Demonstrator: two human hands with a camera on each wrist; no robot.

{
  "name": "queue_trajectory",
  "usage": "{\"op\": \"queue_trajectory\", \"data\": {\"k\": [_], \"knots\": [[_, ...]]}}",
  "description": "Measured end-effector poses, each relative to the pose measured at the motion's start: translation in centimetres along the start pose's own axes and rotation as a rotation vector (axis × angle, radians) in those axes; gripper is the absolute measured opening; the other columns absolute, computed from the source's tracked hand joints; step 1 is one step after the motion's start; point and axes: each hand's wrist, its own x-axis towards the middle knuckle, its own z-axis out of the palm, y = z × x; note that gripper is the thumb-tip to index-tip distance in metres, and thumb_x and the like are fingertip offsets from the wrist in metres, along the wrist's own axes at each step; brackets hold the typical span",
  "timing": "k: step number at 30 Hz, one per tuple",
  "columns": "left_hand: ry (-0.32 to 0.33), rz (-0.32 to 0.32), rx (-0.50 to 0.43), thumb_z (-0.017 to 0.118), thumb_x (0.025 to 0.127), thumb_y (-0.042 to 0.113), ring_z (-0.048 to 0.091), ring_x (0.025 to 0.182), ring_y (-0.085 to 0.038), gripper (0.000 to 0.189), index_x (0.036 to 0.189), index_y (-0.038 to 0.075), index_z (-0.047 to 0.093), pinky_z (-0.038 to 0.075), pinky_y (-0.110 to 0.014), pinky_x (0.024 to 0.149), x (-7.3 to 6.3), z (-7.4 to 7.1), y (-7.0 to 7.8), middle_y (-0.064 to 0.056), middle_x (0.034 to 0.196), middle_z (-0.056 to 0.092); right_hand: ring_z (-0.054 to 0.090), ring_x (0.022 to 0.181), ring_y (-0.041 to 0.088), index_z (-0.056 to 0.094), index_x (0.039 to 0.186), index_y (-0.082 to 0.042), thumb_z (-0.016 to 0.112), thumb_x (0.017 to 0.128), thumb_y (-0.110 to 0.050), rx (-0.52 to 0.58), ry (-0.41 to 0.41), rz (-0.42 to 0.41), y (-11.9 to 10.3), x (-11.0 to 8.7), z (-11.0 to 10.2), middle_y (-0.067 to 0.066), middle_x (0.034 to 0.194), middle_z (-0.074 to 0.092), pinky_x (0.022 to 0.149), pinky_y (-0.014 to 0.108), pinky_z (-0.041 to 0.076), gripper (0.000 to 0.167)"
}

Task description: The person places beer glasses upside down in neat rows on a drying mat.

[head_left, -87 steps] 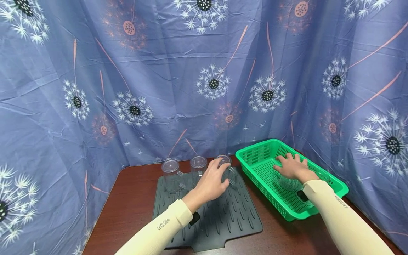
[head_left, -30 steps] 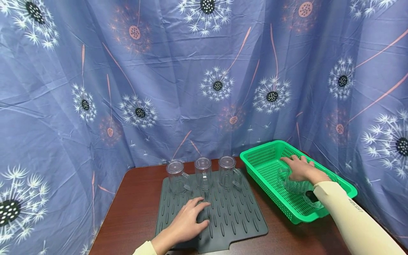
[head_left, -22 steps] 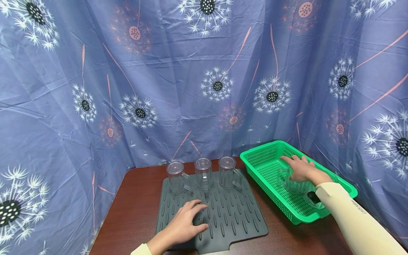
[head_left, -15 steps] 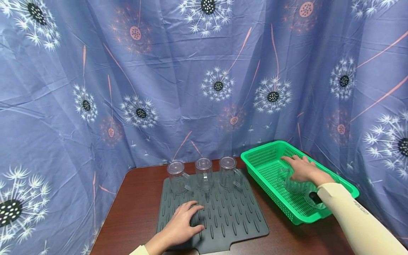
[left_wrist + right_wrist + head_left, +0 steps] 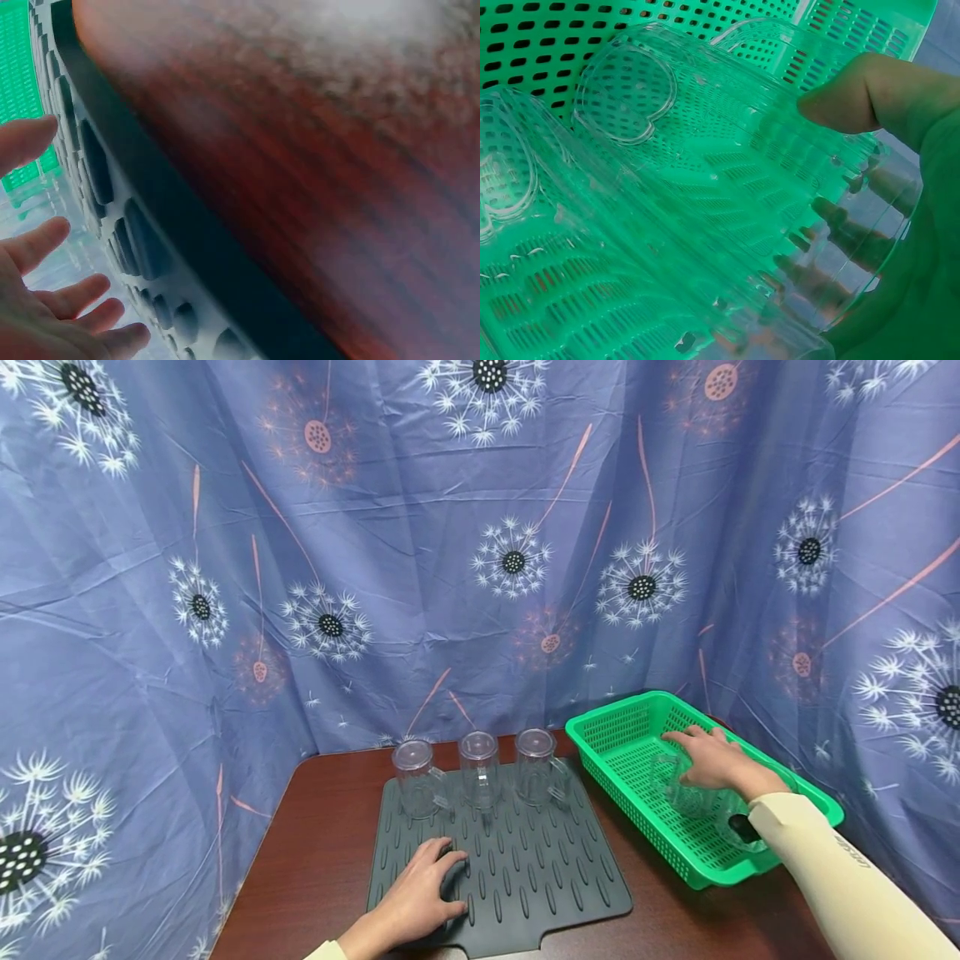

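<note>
My right hand (image 5: 712, 760) reaches into the green basket (image 5: 630, 806) and grips a clear glass mug (image 5: 693, 802) lying on its side. In the right wrist view its thumb (image 5: 840, 97) lies along the upper wall of the mug (image 5: 727, 150), and the other fingers show through the glass. A second clear mug (image 5: 525, 187), with a heart-shaped outline, lies beside it. My left hand (image 5: 420, 893) hovers over the front left of the dark grey drying mat (image 5: 540, 868), fingers loosely bent and apart, holding nothing.
Three clear glass mugs stand upside down in a row along the mat's back: left mug (image 5: 420, 785), middle mug (image 5: 480, 768) and right mug (image 5: 534, 768). The brown table (image 5: 300, 827) extends left of the mat. A blue patterned curtain (image 5: 420, 568) hangs close behind and around.
My left hand has left the right-hand upturned mug and come back toward the front left of the mat. My right hand stays in the basket; the gripped mug's handle has shifted slightly left.
</note>
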Motion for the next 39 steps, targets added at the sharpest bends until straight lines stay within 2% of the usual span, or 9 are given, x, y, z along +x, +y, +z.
{"op": "queue_trajectory", "data": {"k": [6,15,19,22,26,30,36,39], "knots": [[-0.026,-0.022,0.019,0.083,0.078,0.035,0.041,0.14,-0.036,0.065,0.137,0.02,0.06,0.045,-0.058,0.102,0.0,0.5,-0.6,-0.015,0.149,0.046,0.041,0.114,0.06,0.047,0.148,-0.01,0.084,0.079,-0.017,-0.011,0.005,0.004,-0.2,-0.1,-0.1,0.035,0.144,0.039,0.071,0.064,0.043,0.079],[-0.021,-0.042,0.023,0.084,0.076,0.041,0.043,0.138,-0.036,0.066,0.135,0.021,0.061,0.046,-0.058,0.1,-0.1,0.5,-1.1,-0.016,0.148,0.047,0.042,0.112,0.056,0.048,0.147,-0.01,0.084,0.077,-0.015,0.012,0.016,0.005,-0.5,-0.1,0.0,0.035,0.144,0.039,0.071,0.061,0.043,0.079],[-0.019,-0.044,0.011,0.085,0.076,0.043,0.042,0.138,-0.037,0.067,0.135,0.02,0.062,0.048,-0.059,0.097,-0.2,0.5,-1.2,-0.017,0.148,0.046,0.041,0.115,0.059,0.047,0.147,-0.009,0.083,0.078,-0.016,0.023,0.026,-0.003,-0.1,-0.1,0.1,0.035,0.144,0.038,0.073,0.063,0.043,0.079],[-0.022,-0.043,-0.006,0.085,0.077,0.044,0.041,0.139,-0.038,0.068,0.135,0.018,0.062,0.048,-0.059,0.097,-0.2,0.5,-1.4,-0.017,0.149,0.045,0.039,0.118,0.064,0.046,0.147,-0.005,0.083,0.078,-0.016,0.039,0.042,-0.025,0.4,-0.3,0.0,0.039,0.143,0.037,0.076,0.067,0.044,0.079],[-0.037,-0.055,-0.018,0.083,0.078,0.046,0.038,0.141,-0.038,0.069,0.136,0.017,0.061,0.046,-0.058,0.1,-0.2,0.4,-1.7,-0.017,0.152,0.042,0.035,0.122,0.068,0.044,0.147,0.001,0.081,0.08,-0.016,0.072,0.052,-0.043,0.8,-0.5,-0.3,0.043,0.141,0.036,0.082,0.069,0.043,0.079],[-0.049,-0.057,-0.015,0.082,0.079,0.049,0.037,0.142,-0.038,0.071,0.137,0.016,0.06,0.046,-0.058,0.1,-0.4,0.3,-1.8,-0.018,0.153,0.041,0.033,0.123,0.069,0.042,0.148,0.001,0.079,0.082,-0.019,0.091,0.044,-0.046,0.9,-0.6,-0.4,0.044,0.142,0.034,0.083,0.07,0.042,0.078],[-0.06,-0.054,-0.002,0.082,0.078,0.052,0.038,0.142,-0.04,0.074,0.139,0.016,0.059,0.045,-0.058,0.101,-0.3,0.3,-1.8,-0.018,0.153,0.041,0.039,0.119,0.068,0.047,0.145,0.0,0.08,0.082,-0.021,0.066,0.072,-0.055,1.2,-0.8,-0.4,0.042,0.139,0.038,0.08,0.067,0.045,0.075],[-0.064,-0.055,0.007,0.081,0.079,0.053,0.038,0.142,-0.039,0.075,0.139,0.015,0.058,0.044,-0.058,0.103,-0.3,0.3,-1.8,-0.018,0.153,0.041,0.044,0.117,0.067,0.049,0.144,0.0,0.081,0.08,-0.022,0.065,0.081,-0.068,1.2,-0.8,-0.4,0.043,0.138,0.039,0.076,0.061,0.048,0.074]]}}
